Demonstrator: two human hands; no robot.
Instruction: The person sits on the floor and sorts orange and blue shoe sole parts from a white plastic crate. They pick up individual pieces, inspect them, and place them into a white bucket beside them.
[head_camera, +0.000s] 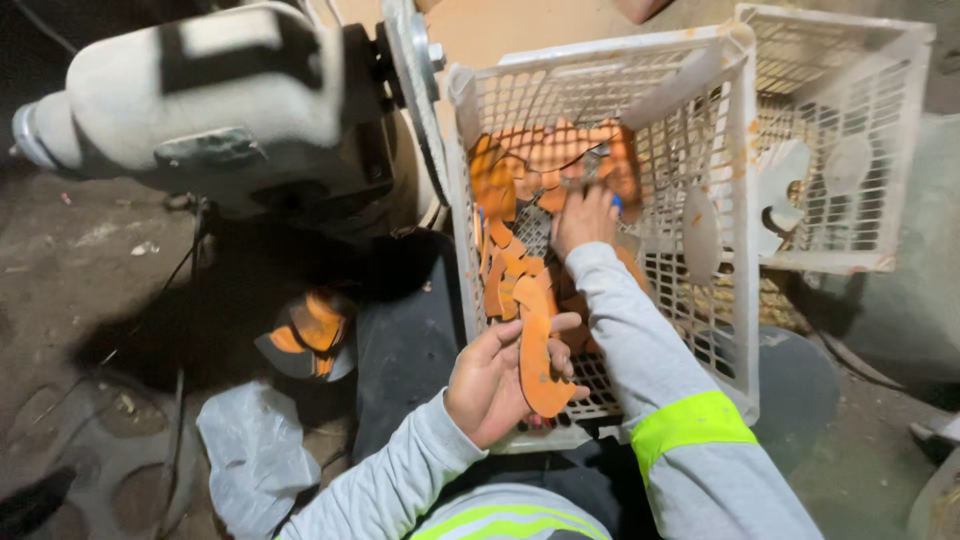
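Head view shows the big white plastic crate (735, 200) standing tilted in front of me, its open side turned to me, and a second white crate (850, 130) just behind it on the right. At the left stands a grey machine (200, 100) with a round disc at its end.

Inside the near crate lies a heap of flat orange pieces (540, 160), most of them against the far wall and down the left side. My right hand (585, 220) is deep in the crate, with the fingers bent down into this heap; I cannot tell if it already grips a piece or only touches them.

My left hand (495, 385) is at the near edge of the crate, much closer to me, and it grasps one long orange piece (538, 350) between thumb and fingers. The long axis of this piece runs away from me, toward the heap, so the heap lies straight ahead of it.
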